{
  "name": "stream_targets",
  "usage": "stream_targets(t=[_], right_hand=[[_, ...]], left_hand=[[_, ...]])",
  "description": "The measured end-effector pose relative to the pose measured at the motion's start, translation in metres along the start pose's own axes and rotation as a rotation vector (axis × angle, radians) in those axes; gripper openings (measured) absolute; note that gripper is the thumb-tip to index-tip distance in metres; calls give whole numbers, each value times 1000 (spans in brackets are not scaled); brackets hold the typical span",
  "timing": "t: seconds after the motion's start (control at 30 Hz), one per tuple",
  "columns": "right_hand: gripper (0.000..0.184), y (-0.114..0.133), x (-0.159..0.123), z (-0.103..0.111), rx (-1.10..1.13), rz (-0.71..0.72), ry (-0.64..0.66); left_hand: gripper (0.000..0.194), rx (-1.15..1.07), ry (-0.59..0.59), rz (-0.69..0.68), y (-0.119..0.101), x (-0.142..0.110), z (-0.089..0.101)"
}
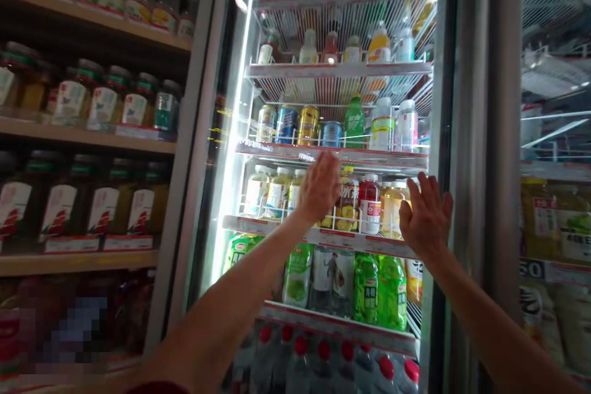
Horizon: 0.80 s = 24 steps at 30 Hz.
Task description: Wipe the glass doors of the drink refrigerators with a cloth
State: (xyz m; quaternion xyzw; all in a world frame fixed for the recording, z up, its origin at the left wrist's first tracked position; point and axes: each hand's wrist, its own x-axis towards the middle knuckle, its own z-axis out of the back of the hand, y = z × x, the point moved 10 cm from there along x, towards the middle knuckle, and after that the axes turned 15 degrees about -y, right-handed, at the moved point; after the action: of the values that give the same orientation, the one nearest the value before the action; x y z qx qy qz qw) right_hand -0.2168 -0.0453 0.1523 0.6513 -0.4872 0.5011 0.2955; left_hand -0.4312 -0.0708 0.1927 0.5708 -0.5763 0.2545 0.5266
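Note:
My left hand (320,184) is raised before the middle of a lit drinks fridge, somewhat blurred, its fingers stretched out and holding nothing. It covers part of a shelf with a lemon-pictured tea bottle (347,203) and a red-capped bottle with a white label (370,206). My right hand (427,215) is near the fridge's right frame (444,135), fingers spread, with nothing in it. Pale yellow bottles (393,209) stand just left of it. Whether either hand touches glass, I cannot tell.
Wire shelves hold several cans (308,125), a green bottle (354,122) and large green bottles (366,289). Red-capped bottles (300,357) stand at the bottom. On the left, wooden shelves (92,263) carry jars and bottles. Another glass-fronted cabinet (554,197) is on the right.

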Motion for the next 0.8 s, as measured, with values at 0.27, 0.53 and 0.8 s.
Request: stream_targets(t=[0.27,0.53,0.8], right_hand=[[50,2,-4,2,14,14,-34],[51,3,-4,4,17,21,-53],[47,5,12,-3,5,40,-8]], left_hand=[[49,203,-144,417,127,24,48],[49,-41,16,-69,-25,35,-32],[55,93,-150,255,54,53,-6]])
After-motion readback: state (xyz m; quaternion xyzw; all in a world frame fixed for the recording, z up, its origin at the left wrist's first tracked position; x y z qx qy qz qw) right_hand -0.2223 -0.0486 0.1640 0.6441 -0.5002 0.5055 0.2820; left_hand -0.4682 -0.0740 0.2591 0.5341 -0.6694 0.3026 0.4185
